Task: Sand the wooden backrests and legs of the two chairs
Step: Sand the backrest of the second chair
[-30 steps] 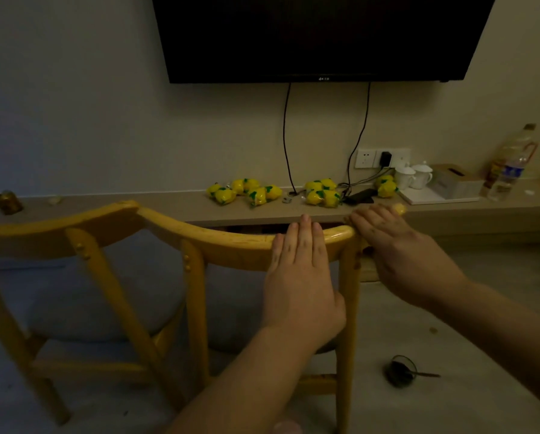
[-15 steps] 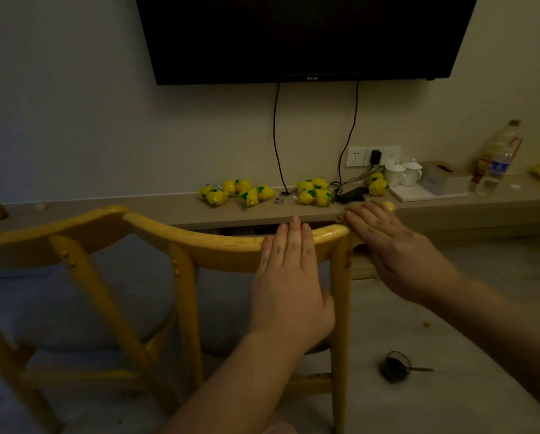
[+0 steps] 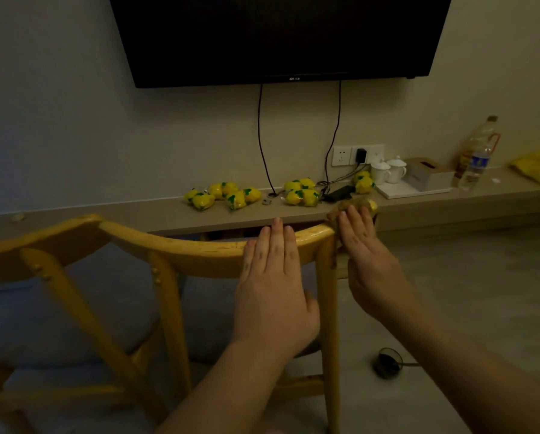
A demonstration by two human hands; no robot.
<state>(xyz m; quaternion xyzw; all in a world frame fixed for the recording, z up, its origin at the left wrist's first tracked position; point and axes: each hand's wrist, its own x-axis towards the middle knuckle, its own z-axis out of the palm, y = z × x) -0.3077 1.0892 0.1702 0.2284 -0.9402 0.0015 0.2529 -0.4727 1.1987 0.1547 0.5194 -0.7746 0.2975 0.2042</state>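
Yellow-varnished backrest (image 3: 199, 250) runs 9-to-3 across mid-frame | left hand (image 3: 273, 286) flat on the rail, fingers spread open | right hand (image 3: 367, 261) at 3, fingers pressing a brownish sanding pad (image 3: 353, 204) onto the rail's end | risk imo: pad slips off the rounded tip, knuckles hit the counter (image 3: 137, 214) edge

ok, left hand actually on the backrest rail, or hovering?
Touching. The head view shows the left hand lying flat across the backrest rail, its fingers draped over the top edge with no gap visible.
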